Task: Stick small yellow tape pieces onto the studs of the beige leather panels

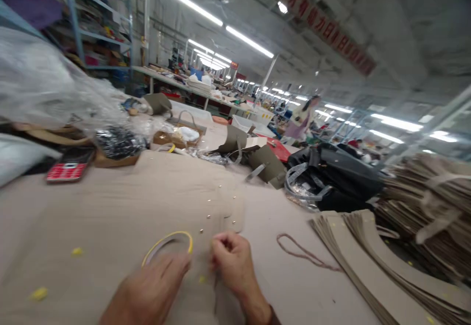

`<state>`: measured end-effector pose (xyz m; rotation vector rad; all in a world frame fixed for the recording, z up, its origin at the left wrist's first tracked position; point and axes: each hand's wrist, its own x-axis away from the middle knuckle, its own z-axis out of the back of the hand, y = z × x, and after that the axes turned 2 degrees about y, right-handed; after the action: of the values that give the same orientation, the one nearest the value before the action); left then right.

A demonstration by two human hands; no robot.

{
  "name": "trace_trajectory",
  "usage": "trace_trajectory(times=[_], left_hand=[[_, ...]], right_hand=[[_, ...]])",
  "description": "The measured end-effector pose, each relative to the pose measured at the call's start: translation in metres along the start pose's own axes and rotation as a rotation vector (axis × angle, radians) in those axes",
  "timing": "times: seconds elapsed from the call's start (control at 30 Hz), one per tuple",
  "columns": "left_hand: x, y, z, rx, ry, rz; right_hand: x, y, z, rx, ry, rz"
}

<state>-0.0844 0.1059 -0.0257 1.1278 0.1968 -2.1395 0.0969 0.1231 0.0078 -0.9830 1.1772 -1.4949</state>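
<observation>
My left hand (154, 290), smeared by motion, is closed on a curved yellow band with a greyish inner side (166, 237); the band arches up beyond the fingers. Just to its right, my right hand (233, 263) is closed in a pinch, and what its fingertips hold is hidden. Both hands are low over a large beige fabric panel (121, 207). Small metal studs (208, 216) sit in the panel beyond my right hand, near a stitched-looking tab (235, 210). Yellow bits (39, 293) lie on the panel at left.
A brown cord loop (301, 253) lies right of my hands. Stacked beige strips (386, 266) and a tied pile (427, 207) fill the right side. Black bags (331, 173), a red-and-black phone-like object (69, 164) and plastic wrapping (55, 85) lie further back. A person (301, 119) stands beyond.
</observation>
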Motion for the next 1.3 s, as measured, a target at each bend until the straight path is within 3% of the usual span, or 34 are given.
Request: trace_trajectory(times=[0.13,0.2,0.3,0.47,0.67,0.9,1.13,1.2,1.3], left_hand=[[-0.026,0.001,0.017,-0.139,-0.427,0.166],[-0.034,0.001,0.018,-0.145,-0.544,0.224],[-0.038,0.004,0.017,-0.119,-0.628,0.255],[-0.037,0.005,0.020,-0.050,-0.655,0.242],[-0.035,0.003,0.021,-0.036,-0.696,0.226],[-0.037,0.004,0.021,-0.049,-0.692,0.223],[-0.031,0.003,0.019,-0.052,-0.673,0.223],[-0.030,0.003,0.019,-0.050,-0.667,0.215],[-0.031,0.004,0.019,-0.046,-0.659,0.212]], right_hand=[[-0.006,0.014,0.010,0.027,-0.114,0.062],[-0.006,0.018,0.010,0.047,-0.153,0.061],[-0.006,0.018,0.008,0.055,-0.162,0.051],[-0.009,0.013,0.016,0.011,-0.203,-0.057],[0.002,0.011,0.024,0.109,-0.425,-0.277],[0.014,0.005,0.015,0.362,-0.406,-0.139],[0.016,-0.002,0.006,0.596,-0.354,0.233],[0.016,-0.001,0.006,0.593,-0.344,0.211],[0.017,0.003,0.012,0.475,-0.325,0.038]])
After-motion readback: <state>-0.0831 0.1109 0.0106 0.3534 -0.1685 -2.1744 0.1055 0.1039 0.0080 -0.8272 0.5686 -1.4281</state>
